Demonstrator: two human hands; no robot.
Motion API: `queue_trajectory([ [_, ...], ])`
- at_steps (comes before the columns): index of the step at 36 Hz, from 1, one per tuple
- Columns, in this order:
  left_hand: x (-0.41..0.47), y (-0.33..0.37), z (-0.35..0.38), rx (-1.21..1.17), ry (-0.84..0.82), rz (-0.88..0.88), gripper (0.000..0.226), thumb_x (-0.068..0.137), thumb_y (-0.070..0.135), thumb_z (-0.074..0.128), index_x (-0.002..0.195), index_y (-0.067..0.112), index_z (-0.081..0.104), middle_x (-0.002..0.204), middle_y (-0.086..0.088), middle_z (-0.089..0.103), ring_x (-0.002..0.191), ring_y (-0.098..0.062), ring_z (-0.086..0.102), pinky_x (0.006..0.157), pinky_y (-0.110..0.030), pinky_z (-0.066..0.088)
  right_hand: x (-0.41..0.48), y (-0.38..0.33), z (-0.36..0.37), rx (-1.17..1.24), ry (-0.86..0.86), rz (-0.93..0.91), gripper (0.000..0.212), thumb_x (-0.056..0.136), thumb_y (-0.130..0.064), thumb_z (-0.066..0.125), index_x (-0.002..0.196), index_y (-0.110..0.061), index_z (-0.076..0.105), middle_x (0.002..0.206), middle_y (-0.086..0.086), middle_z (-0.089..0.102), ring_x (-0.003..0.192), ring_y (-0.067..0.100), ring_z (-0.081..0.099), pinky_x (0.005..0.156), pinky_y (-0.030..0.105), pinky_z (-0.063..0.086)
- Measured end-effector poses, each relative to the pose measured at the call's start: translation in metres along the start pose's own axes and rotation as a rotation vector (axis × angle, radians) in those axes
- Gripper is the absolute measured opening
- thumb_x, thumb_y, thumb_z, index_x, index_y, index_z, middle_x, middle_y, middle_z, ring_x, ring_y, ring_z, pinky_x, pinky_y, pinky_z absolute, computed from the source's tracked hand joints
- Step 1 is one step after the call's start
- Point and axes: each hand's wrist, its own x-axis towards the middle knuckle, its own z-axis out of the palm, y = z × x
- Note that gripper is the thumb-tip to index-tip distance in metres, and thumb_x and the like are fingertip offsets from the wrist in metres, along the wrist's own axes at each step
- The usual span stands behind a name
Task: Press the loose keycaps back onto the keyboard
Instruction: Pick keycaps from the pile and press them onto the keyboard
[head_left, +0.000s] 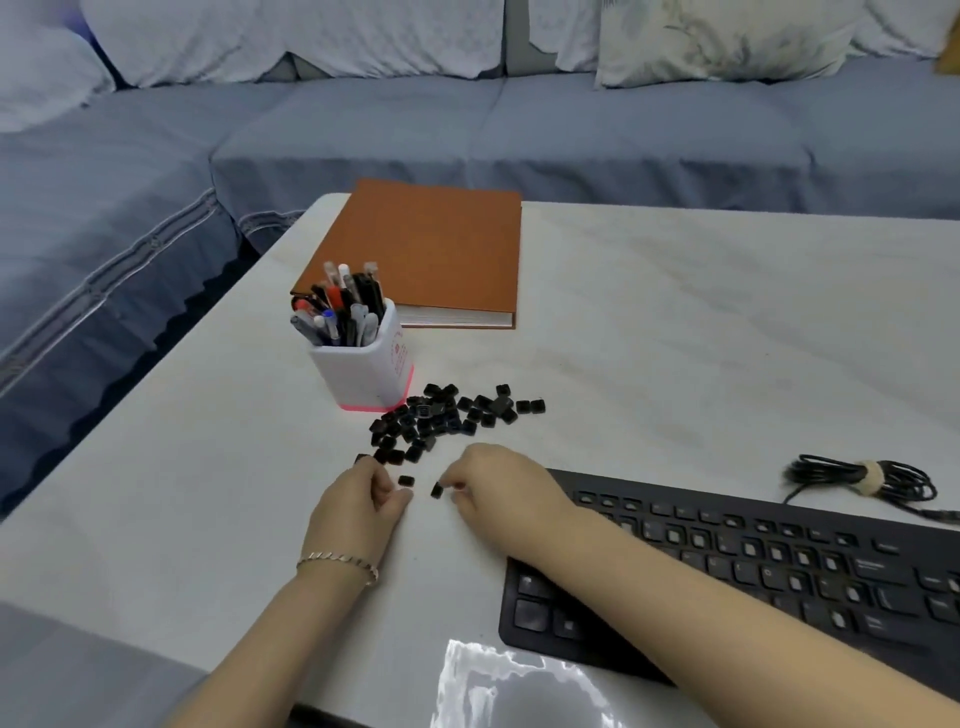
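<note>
A black keyboard (753, 566) lies on the white table at the lower right, with many bare key sockets. A heap of loose black keycaps (441, 415) sits in front of the pen holder. My right hand (498, 483) reaches across the keyboard's left end and pinches a single keycap (437, 489) at its fingertips. My left hand (363, 499) rests on the table with fingers curled; whether it holds anything is unclear. One keycap (405, 480) lies between the two hands, and another keycap (362, 459) sits just beyond the left fingers.
A white pen holder (363, 364) full of pens stands behind the keycaps. An orange book (431, 249) lies further back. The keyboard's coiled cable (862, 475) is at the right. A blue sofa surrounds the table (675, 322); the table's edge runs along the left.
</note>
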Motion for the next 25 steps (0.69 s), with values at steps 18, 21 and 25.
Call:
queue_trajectory([
  [18, -0.004, 0.002, -0.003, -0.166, 0.009, 0.064, 0.011, 0.083, 0.012, 0.065, 0.076, 0.019, 0.062, 0.082, 0.006, 0.056, 0.069, -0.001, 0.052, 0.062, -0.01, 0.035, -0.001, -0.005, -0.001, 0.919, 0.086, 0.268, 0.009, 0.085, -0.005, 0.06, 0.089, -0.008, 0.068, 0.074, 0.0, 0.068, 0.066, 0.003, 0.065, 0.067, 0.011, 0.047],
  [21, -0.013, 0.016, -0.008, -0.487, 0.032, -0.127, 0.012, 0.079, 0.008, 0.068, 0.072, 0.017, 0.066, 0.056, 0.005, 0.063, 0.05, -0.007, 0.056, 0.054, -0.01, 0.043, -0.019, -0.006, -0.018, 1.555, 0.058, 0.338, 0.013, 0.086, 0.003, 0.056, 0.082, -0.002, 0.067, 0.075, 0.011, 0.071, 0.075, 0.018, 0.07, 0.064, 0.015, 0.052],
  [25, -0.029, 0.038, -0.015, -0.899, -0.061, -0.309, 0.009, 0.078, 0.001, 0.069, 0.072, 0.008, 0.07, 0.058, -0.004, 0.068, 0.051, -0.007, 0.062, 0.05, -0.015, 0.05, -0.042, -0.004, -0.04, 1.834, 0.04, 0.363, 0.014, 0.069, -0.006, 0.061, 0.073, 0.001, 0.074, 0.082, 0.016, 0.071, 0.081, 0.022, 0.07, 0.064, 0.017, 0.053],
])
